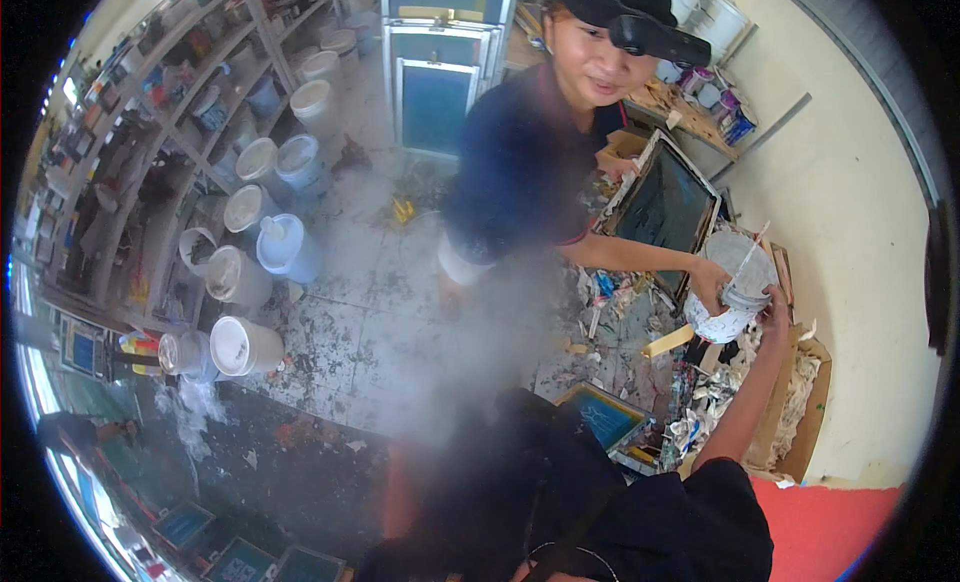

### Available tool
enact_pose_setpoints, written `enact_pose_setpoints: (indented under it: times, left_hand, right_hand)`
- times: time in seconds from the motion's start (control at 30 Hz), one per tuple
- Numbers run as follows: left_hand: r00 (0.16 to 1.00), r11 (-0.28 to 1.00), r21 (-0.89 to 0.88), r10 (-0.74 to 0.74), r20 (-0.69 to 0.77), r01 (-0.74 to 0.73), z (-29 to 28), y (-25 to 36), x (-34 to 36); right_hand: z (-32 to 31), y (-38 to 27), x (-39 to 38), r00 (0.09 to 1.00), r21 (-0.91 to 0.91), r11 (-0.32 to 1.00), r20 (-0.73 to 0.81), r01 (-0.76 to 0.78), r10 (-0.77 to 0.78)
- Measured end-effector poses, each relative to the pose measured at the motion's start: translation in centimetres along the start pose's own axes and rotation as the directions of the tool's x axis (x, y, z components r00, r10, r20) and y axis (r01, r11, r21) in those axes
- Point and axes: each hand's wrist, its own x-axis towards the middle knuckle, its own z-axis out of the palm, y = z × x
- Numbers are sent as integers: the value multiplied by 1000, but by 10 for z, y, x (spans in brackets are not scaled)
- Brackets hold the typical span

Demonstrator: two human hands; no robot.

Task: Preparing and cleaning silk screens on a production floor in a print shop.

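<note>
My right hand grips the side of a grey-white plastic bucket at the right, above the littered floor. The bucket is stained, and its lower part is white with coloured smears. It may be two buckets stacked; I cannot tell. A co-worker in a dark blue shirt and black cap faces me. The co-worker's hand is on the same bucket, on its left side. My left arm hangs at the lower middle, and a hazy smear over the picture hides its hand.
Framed screens lean behind the bucket, and another framed screen lies near me. A cardboard box of crumpled scraps stands by the wall. Several lidded white buckets line the shelves at left. Debris covers the floor.
</note>
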Motion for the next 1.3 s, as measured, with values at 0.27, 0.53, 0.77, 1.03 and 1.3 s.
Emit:
enact_pose_setpoints:
  times: [0.27,0.53,0.77,1.03,1.3]
  left_hand:
    - [664,635,-201,732,-152,-746,110,259,-6]
    - [360,364,-104,931,53,-926,231,339,-101]
    - [685,936,21,241,687,-351,282,163,-63]
    - [856,858,-67,513,57,-510,80,65,-16]
    - [826,611,-770,-330,-457,-182,-305,-155,-62]
  right_hand:
    - [31,-118,-112,714,-67,744,-237,665,-659]
    - [56,-297,-192,521,-180,535,-120,826,-845]
    - [147,-295,-257,464,75,474,118,877,-878]
    - [96,-74,-167,863,578,764,189,288,-469]
    - [204,198,-257,950,600,793,176,105,-259]
